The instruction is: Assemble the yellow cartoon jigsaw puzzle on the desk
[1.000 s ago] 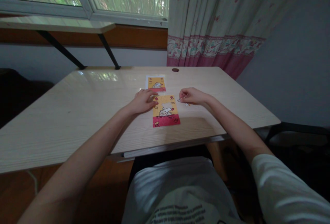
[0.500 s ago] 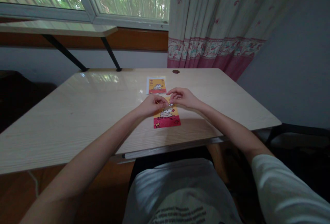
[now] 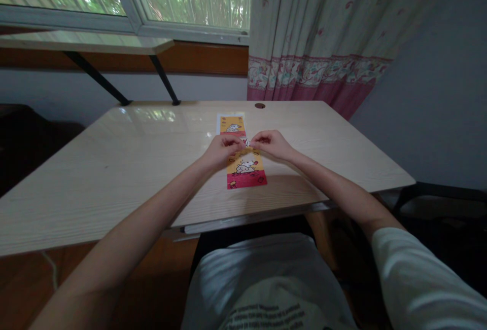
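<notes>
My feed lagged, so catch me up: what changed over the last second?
The left hand moved right, off the puzzle's left edge; the right hand moved left from beside it. Their fingertips now meet, both pinching a small piece near the puzzle's far edge. The puzzle and picture card stayed put.

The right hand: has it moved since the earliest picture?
Yes: the right hand has moved left, judged against the desk hole. Its fingertips were to the hole's right and now reach to its left.

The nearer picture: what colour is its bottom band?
The bottom band is pinkish red, clearest in the head view.
</notes>
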A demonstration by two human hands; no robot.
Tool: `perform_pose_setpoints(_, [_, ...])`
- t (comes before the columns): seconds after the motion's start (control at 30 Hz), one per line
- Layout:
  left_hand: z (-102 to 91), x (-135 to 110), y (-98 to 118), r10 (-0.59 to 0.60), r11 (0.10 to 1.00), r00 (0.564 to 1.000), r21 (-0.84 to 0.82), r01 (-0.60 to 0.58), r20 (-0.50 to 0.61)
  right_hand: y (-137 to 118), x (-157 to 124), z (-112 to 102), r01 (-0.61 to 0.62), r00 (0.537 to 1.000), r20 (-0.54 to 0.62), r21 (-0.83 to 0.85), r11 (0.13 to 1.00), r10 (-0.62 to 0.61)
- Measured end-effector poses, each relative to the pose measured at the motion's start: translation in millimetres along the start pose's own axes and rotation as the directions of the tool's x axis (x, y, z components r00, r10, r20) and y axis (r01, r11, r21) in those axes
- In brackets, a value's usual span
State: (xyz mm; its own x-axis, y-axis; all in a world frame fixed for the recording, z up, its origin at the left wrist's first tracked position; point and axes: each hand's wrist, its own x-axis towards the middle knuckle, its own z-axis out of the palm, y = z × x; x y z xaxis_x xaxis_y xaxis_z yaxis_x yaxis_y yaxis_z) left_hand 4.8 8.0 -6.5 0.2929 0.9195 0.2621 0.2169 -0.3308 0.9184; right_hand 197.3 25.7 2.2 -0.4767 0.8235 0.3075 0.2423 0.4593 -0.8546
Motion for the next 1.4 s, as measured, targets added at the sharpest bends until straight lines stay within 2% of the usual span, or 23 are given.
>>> perform_pose_setpoints(0.1, [1.2,-0.4,-1.5,-0.062,0.996,0.998,-0.061,0.062,0.0,1.3,-0.5,0.5,0.002,1.0,0.019,0.005,1.0,-0.002])
perform_pose_setpoints(0.2, [2.1,-0.4,-3.1,-0.057,0.996,0.998,-0.062,0.058,0.029,2.2,0.3,-1.6,-0.018,0.999,0.045,0.026,0.999,0.017])
perform_pose_setpoints(0.33, [-1.3,-0.9,-2.1,0.081,0.992,0.997,0.093,-0.082,0.018,2.5,2.2,-6.0,-0.089,0.991,0.101,0.06,0.994,0.083])
perform_pose_setpoints(0.47, [-5.7,-4.0,2.5,0.265,0.9,0.961,0.336,-0.277,0.083,0.7,2.2,-8.1,-0.148,0.977,0.165,0.082,0.986,0.133])
perform_pose_setpoints(0.57, [-5.8,-6.2,5.4,0.313,0.848,0.943,0.414,-0.331,0.113,-1.8,1.3,-9.2,-0.168,0.968,0.203,0.083,0.982,0.148])
perform_pose_setpoints(0.7, [-4.0,-7.4,8.5,0.357,0.825,0.926,0.424,-0.374,0.121,-3.7,0.6,-9.8,-0.184,0.958,0.241,0.088,0.979,0.158])
perform_pose_setpoints(0.87, [-4.1,-8.2,10.2,0.366,0.812,0.917,0.427,-0.398,0.159,-0.8,0.8,-8.8,-0.209,0.955,0.238,0.115,0.971,0.178])
perform_pose_setpoints(1.1, [-5.7,-7.2,6.0,0.397,0.776,0.906,0.472,-0.418,0.148,3.3,1.3,-12.3,-0.208,0.963,0.203,0.151,0.966,0.175])
perform_pose_setpoints(1.4, [-6.7,-8.3,7.9,0.447,0.736,0.887,0.515,-0.44,0.119,5.4,2.7,-14.6,-0.113,0.985,0.145,0.089,0.99,0.099])
